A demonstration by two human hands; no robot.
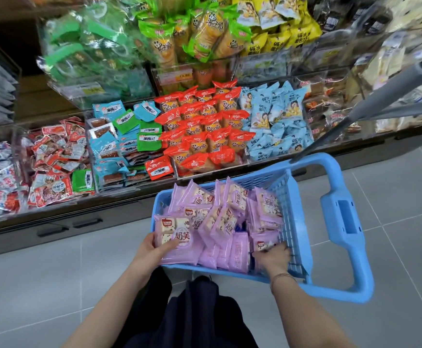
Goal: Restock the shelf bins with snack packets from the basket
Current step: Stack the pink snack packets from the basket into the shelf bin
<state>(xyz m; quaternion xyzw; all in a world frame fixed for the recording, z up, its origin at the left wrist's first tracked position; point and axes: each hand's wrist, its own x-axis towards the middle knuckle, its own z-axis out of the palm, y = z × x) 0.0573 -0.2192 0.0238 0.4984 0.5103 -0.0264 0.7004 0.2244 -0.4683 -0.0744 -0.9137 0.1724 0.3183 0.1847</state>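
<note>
A blue basket (340, 222) stands on the grey tiled floor (54, 272) in front of the shelf bins (134, 136), its long handle lying out to the right. It is filled with purple snack packets (232, 219), piled loosely and leaning on each other.

The left hand (152, 249) is at the near left corner of the basket, its grip closed on one large purple packet (177, 237): the thumb lies across the packet's front and the fingers are under its left edge. The right hand (274, 257) reaches into the near right corner, palm down, fingers curled among the packets there. Whether it actually grasps one cannot be told, since the fingertips are buried. A thin bracelet (281, 277) circles the right wrist.

Beyond the basket, the clear bins hold orange packets (202, 126) in the middle, light blue packets (277, 121) to their right, and blue and green packets (124, 131) to their left. Red and white packets (54, 156) fill the bin further left.
</note>
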